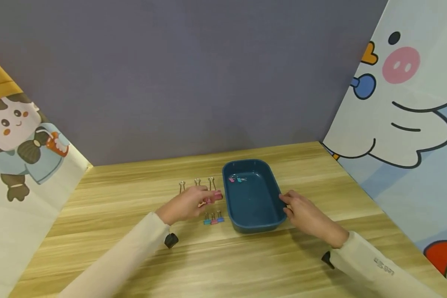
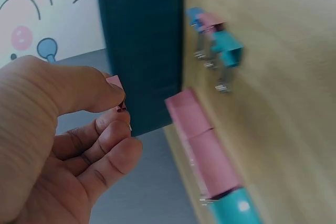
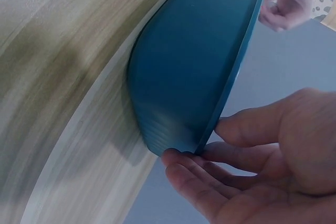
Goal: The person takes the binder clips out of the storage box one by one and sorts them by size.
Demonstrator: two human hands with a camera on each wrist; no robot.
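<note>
My left hand pinches a small pink binder clip between thumb and fingertips, just left of the blue plastic bin. Beneath that hand stands a row of larger binder clips, a pink one and a teal one among them, partly hidden in the head view. Closer to me sit three small clips: teal, pink and blue. My right hand grips the bin's right rim, thumb on top and fingers below. Inside, near the far left corner, lie a pink clip and a teal clip.
The wood-grain table carries everything. A grey panel rises along its back edge. Printed cartoon panels border it on both sides.
</note>
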